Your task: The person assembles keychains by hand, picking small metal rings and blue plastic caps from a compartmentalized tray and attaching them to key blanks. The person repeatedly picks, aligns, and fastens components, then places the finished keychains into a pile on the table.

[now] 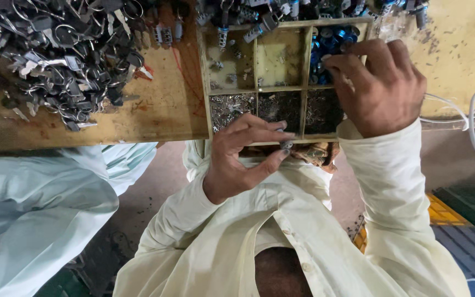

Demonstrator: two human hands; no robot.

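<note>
The left hand (243, 157) pinches a small grey metal part (286, 144) between thumb and forefinger, just off the tray's near edge at about 6 o'clock from the tray's middle. The right hand (380, 82) reaches into the tray's blue-filled compartment at 2 o'clock, fingers curled over the pieces; whether it grips one I cannot tell.

The part looks stiff and light, likely smooth and easy to drop, so a fingertip pinch across its short body seems the sure hold.

The wooden tray (256, 88) has six compartments: blue caps (325, 47) at upper right, a few loose bits in the two pale ones beside it, silvery scraps at lower left, and dark fine pieces in the lower middle and right. At 10 o'clock a heap of keys and rings (61, 55) lies on the board (160, 104).
</note>
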